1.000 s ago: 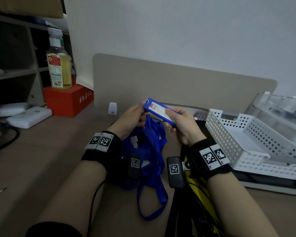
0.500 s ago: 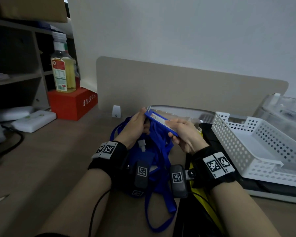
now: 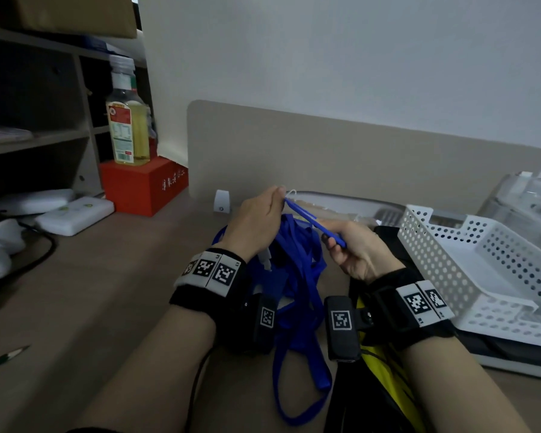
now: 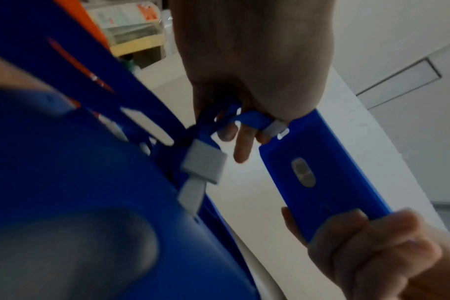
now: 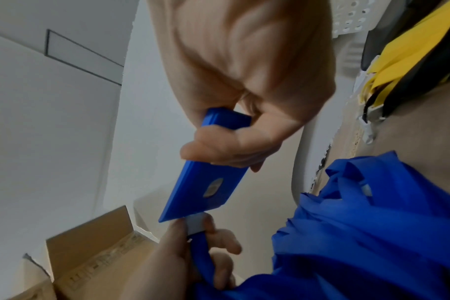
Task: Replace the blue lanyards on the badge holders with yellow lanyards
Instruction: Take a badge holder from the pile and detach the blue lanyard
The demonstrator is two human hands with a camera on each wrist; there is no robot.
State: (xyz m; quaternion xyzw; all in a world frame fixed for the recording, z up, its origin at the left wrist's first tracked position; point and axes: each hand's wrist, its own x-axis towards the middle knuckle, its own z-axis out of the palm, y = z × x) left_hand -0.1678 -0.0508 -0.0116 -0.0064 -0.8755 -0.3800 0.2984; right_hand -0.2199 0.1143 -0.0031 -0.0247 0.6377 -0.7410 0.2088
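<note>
A blue badge holder (image 3: 313, 221) (image 4: 321, 174) (image 5: 206, 188) is held edge-on above the desk between both hands. My right hand (image 3: 353, 248) (image 5: 239, 130) grips its lower end. My left hand (image 3: 256, 218) (image 4: 252, 85) pinches the grey clip (image 4: 276, 126) (image 5: 194, 224) of the blue lanyard at the holder's top slot. A heap of blue lanyards (image 3: 297, 276) (image 5: 373, 223) lies under the hands. Yellow lanyards (image 3: 378, 364) (image 5: 403, 50) lie on a black pad by my right wrist.
A white perforated tray (image 3: 481, 270) stands at the right, a clear container (image 3: 537, 204) behind it. A beige divider (image 3: 356, 157) runs along the back. At the left are a red box (image 3: 141, 185), an oil bottle (image 3: 127, 120), white devices (image 3: 72, 210), shelves and a pencil (image 3: 3, 359).
The badge holder has turned from showing its face to edge-on, and both hands have sunk a little toward the lanyard heap. The head view has shifted left.
</note>
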